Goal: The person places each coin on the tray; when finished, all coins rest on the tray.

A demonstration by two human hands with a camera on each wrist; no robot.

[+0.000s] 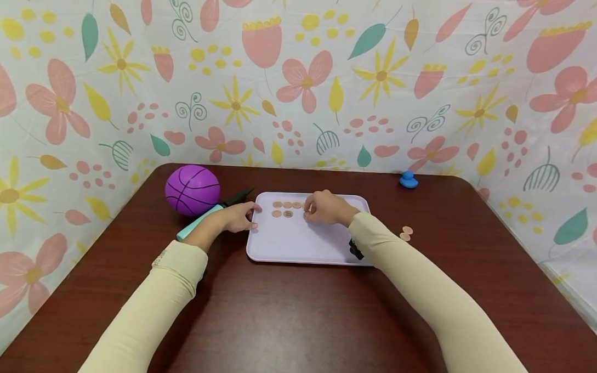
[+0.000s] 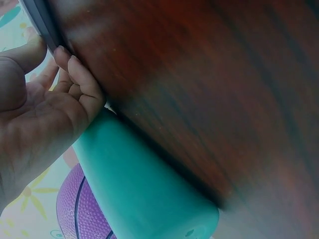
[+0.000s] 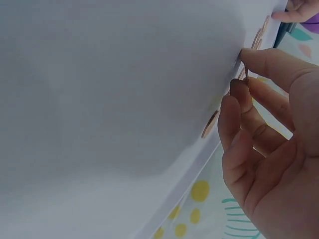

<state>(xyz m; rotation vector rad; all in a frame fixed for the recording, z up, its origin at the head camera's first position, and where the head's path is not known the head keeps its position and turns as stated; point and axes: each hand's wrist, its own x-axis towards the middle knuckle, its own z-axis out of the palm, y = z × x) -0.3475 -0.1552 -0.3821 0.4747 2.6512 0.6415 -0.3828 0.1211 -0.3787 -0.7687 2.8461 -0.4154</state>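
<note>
A white tray [image 1: 296,247] lies on the table, copper-coloured coins [image 1: 287,205] set in two rows near its far side. My left hand [image 1: 238,217] holds the tray's left rim, thumb and fingers at the edge. Over the tray, my right hand [image 1: 322,207] pinches one coin [image 3: 246,73] between thumb and fingertips, close to the right end of the nearer row. The held coin stands on edge in the right wrist view. Another coin [image 3: 210,124] lies near the tray's far rim, past the curled fingers.
Left of the tray are a purple basketball [image 1: 192,190] and a turquoise tapered object [image 2: 144,174] with a black pointed part [image 1: 239,197]. Two coins [image 1: 406,233] lie on the table [image 1: 294,318] right of the tray. A blue rubber duck [image 1: 408,180] sits at the back right, before a floral backdrop [image 1: 307,82].
</note>
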